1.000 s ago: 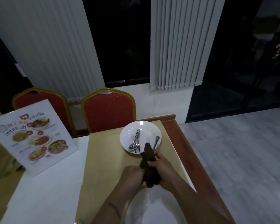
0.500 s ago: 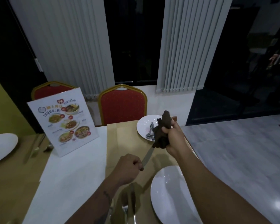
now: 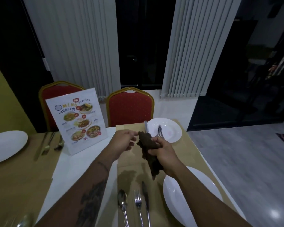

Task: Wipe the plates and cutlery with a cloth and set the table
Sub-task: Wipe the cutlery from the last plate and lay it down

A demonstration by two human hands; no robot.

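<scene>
My right hand [image 3: 165, 150] grips a dark brown cloth [image 3: 147, 143] above the beige mat [image 3: 129, 164]. My left hand [image 3: 122, 142] hovers just left of the cloth's top with relaxed fingers, holding nothing. A knife [image 3: 146, 126] shows beyond the cloth, left of the far white plate [image 3: 172, 128]; whether it lies on the mat or is held I cannot tell. A spoon and fork [image 3: 160, 132] lie on that plate. Close to me are a near plate [image 3: 193, 200], a spoon [image 3: 122, 201], a fork [image 3: 138, 203] and a second knife [image 3: 145, 196].
A standing menu card [image 3: 79, 120] is on the white table strip to the left. Further left lie another white plate [image 3: 5, 146] and cutlery [image 3: 47, 145]. Two red chairs [image 3: 129, 107] stand behind the table. The table's right edge drops to grey floor [image 3: 236, 161].
My left hand has let go of the knife handle and moved up beside the cloth. The right hand with the cloth has dropped lower. The view has tilted down, showing the near cutlery.
</scene>
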